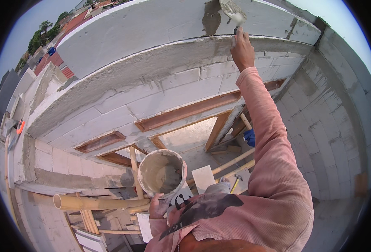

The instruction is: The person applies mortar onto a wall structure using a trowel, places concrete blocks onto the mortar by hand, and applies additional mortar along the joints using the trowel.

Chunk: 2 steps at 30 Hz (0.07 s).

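My right arm is stretched up and forward, and my right hand (242, 51) grips a trowel (233, 10) by its handle. The blade, smeared with grey mortar, lies against the face of the top course of pale blocks (152, 30). Just left of the blade, a dark wet mortar patch (211, 19) marks the wall. Close to my body, my left hand (157, 206) holds a mortar-crusted bucket (162, 172) at its near rim. The bucket's mouth faces up, with grey mortar residue inside. Part of my left hand is hidden below the bucket.
A thick bamboo pole (97, 204) runs across at lower left, among other scaffold poles. Below are a white block (203, 179) and a yellow-handled hammer (236, 184). Wooden frames (189, 111) line the wall openings. A tool with an orange handle (20, 127) lies far left.
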{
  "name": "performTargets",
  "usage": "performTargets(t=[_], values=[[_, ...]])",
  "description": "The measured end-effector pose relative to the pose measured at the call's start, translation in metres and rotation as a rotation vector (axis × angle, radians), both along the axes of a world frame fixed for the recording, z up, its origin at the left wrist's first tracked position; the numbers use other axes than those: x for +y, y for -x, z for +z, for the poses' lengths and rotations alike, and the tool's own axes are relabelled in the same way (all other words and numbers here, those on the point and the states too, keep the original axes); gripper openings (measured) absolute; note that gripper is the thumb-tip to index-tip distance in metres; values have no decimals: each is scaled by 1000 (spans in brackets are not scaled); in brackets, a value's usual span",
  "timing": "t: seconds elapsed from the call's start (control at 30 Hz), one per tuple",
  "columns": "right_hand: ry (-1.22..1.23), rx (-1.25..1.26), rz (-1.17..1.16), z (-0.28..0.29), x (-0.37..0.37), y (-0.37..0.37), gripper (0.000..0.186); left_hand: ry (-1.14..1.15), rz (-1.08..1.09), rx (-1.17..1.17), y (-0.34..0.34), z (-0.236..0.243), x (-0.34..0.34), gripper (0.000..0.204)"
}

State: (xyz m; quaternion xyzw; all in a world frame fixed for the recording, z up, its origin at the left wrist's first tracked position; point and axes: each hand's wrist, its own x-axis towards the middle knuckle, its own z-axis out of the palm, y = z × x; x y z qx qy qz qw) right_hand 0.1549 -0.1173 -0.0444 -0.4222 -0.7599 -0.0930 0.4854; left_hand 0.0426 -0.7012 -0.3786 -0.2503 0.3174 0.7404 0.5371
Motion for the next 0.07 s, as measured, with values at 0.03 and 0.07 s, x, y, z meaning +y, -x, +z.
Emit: performTargets(t=[0.03,0.07], values=[[-35,1,40,1,-3,-9,41,2,8,-61,5,1,0,39],[24,-26,103,7,-1,-24,46,-2,5,-60,8,2,-2,39]])
